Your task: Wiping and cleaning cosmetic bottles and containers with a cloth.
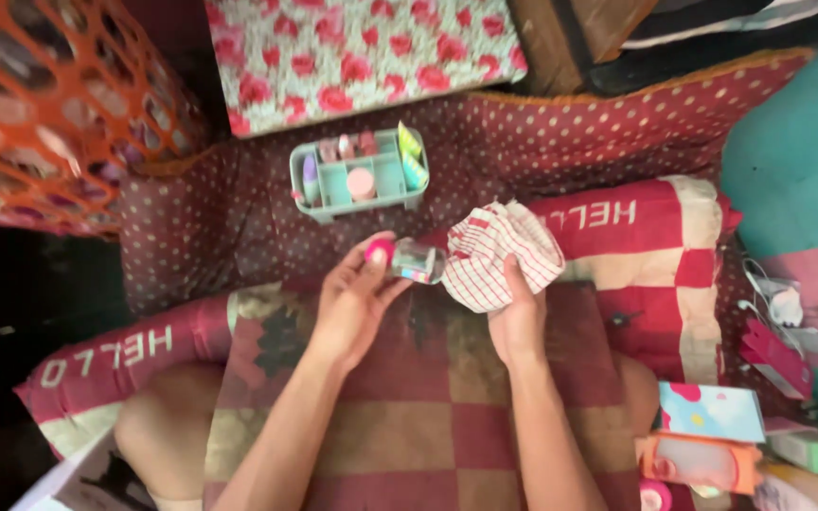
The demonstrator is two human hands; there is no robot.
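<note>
My left hand (pixel 352 298) holds a small clear bottle (pixel 414 260) with a pink cap (pixel 379 250), lying sideways above my lap. My right hand (pixel 515 317) grips a bunched red-and-white checked cloth (pixel 499 251), which touches the bottle's far end. Both hands hover over a red and tan checked blanket (pixel 428 416) across my legs.
A teal organizer tray (pixel 360 199) with several small bottles and tubes sits on the dotted maroon cover beyond my hands. An orange mesh basket (pixel 40 104) stands far left. A floral cushion (pixel 352 57) lies behind. Small boxes (pixel 707 435) and white cables (pixel 773 298) sit at the right.
</note>
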